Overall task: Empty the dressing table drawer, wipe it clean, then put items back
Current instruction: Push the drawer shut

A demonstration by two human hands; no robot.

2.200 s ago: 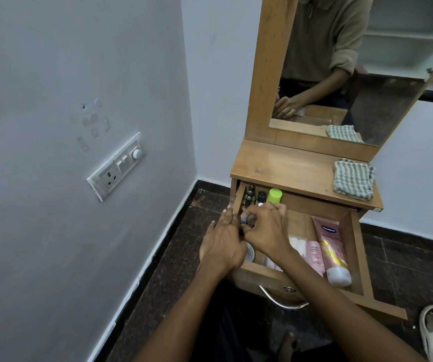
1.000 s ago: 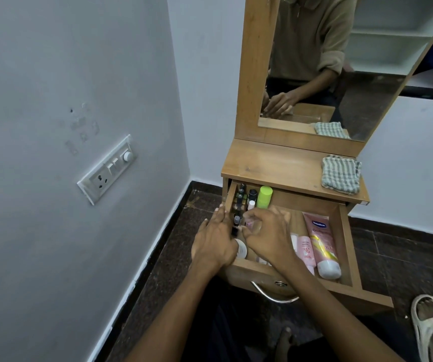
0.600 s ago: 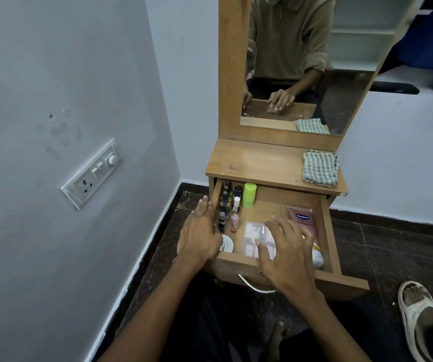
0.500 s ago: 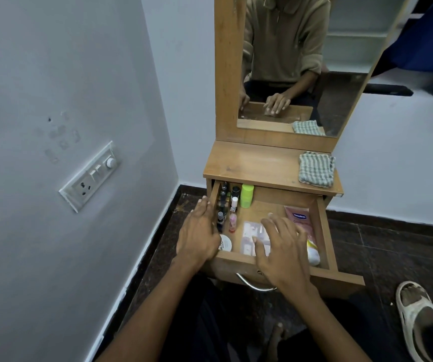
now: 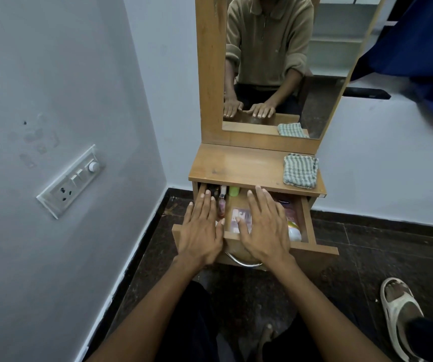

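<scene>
I'm looking down into a corner: grey walls, dark tiled floor, and a narrow wooden dressing table (image 5: 238, 165) with a mirror (image 5: 283, 61) above it. A checked cloth (image 5: 300, 170) lies at the right rear corner of the table top.

Head view, the only one I have. The drawer (image 5: 312, 226) is pulled out beneath the top's front edge, its long axis running left to right and its open end toward me. My left hand (image 5: 201, 231) lies flat, fingers straight, over the drawer's left side, gripping nothing. My right hand (image 5: 265, 228) is spread flat over the middle, also gripping nothing. Whether the palms press on the contents I cannot tell.

In the drawer, small bottles (image 5: 221, 202) sit along the left wall, a green cap (image 5: 234, 191) shows at the rear edge, a pink sachet (image 5: 241, 218) lies between my hands, and a tube (image 5: 292, 226) lies along the right wall, cap toward the front.

I judge everything light. The bottles look rigid, possibly glass, and easily toppled, so pinch each at the body. The tube and sachet should be soft; lift them flat. The metal handle (image 5: 241, 262) at the front is the drawer's own grip.
</scene>
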